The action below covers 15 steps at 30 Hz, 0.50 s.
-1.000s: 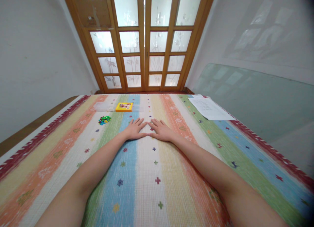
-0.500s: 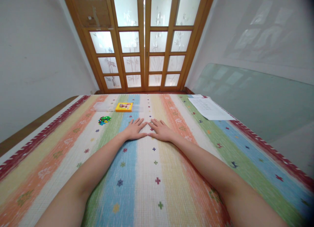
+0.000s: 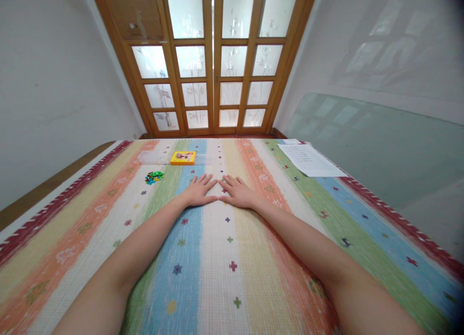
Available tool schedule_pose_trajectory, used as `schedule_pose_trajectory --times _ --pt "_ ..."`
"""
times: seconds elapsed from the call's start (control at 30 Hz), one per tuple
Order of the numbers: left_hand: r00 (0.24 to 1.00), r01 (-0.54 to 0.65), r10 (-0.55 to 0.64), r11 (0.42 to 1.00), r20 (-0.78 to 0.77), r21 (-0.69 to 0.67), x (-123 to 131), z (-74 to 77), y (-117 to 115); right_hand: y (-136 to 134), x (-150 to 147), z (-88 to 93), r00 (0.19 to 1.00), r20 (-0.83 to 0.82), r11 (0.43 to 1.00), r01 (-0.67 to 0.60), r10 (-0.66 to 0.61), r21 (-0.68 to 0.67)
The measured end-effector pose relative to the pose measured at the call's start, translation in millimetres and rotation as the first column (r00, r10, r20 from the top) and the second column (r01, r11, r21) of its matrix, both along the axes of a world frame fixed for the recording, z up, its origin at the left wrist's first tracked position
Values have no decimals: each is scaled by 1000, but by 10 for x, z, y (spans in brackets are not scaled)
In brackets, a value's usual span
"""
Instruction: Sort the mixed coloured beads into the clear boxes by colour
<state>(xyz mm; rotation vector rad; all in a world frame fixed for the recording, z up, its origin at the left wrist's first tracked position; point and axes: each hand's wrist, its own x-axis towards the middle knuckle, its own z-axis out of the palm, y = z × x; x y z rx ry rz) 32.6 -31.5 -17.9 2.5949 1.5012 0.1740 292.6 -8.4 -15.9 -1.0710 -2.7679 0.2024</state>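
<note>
My left hand point(image 3: 198, 191) lies flat, palm down, on the striped cloth point(image 3: 232, 257), fingers spread and holding nothing. My right hand point(image 3: 237, 192) lies flat beside it in the same way, and the thumb tips nearly meet. A small heap of coloured pieces point(image 3: 154, 177) sits to the left of my left hand. Beyond the hands lies a yellow box point(image 3: 183, 157), with a clear plastic lid or tray point(image 3: 152, 156) on its left.
A white printed sheet point(image 3: 308, 159) lies at the far right of the cloth. Wooden doors with frosted glass panes point(image 3: 213, 59) stand behind the table. A glass sheet point(image 3: 380, 141) leans on the right wall.
</note>
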Motion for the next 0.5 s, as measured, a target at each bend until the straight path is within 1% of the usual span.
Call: schedule_pose_trajectory --times 0.13,0.3,0.5 --pt "1000 2 -2 1000 -2 29 8 -21 3 12 1 -28 1000 -18 1000 -6 7 15" --pt "1000 19 -19 1000 -11 2 10 -37 8 36 -1 -72 1000 -20 1000 -16 16 20" --pt "1000 22 -22 1000 -21 12 11 -27 10 69 2 -118 1000 -13 999 -22 22 25"
